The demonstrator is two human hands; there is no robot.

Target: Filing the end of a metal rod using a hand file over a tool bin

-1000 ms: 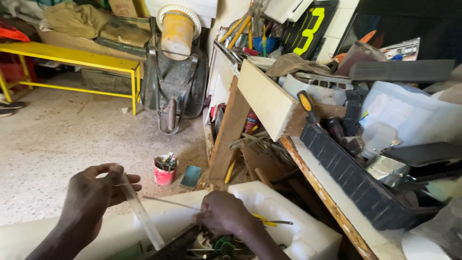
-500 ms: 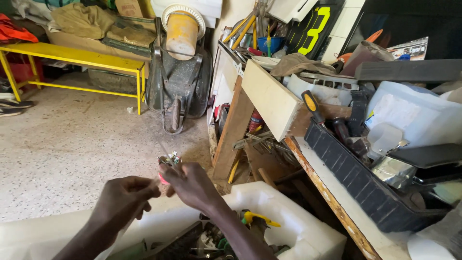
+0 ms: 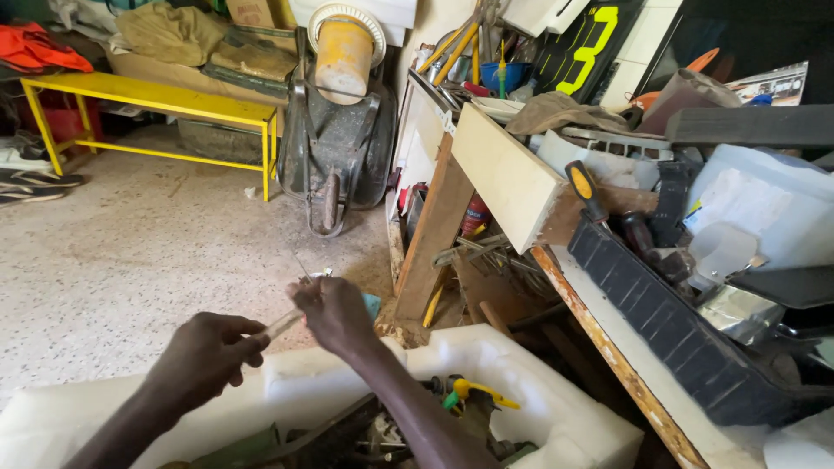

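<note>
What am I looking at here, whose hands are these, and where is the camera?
The camera sits on a person's head and looks down, so the two arms coming in from the bottom are that person's own. There is no machine. The left hand and the right hand together hold a thin clear tube, pinched at either end above the floor; what small part sits at the right fingertips is too small to tell. Just below the hands is a white foam box holding tools and odd parts, among them a yellow-handled clamp. Around them is a cluttered workshop: a worn wheelbarrow propped upright with a yellow bucket on it, a yellow metal bench at the back left, and a workbench on the right, heaped with tools and plastic containers.
</note>
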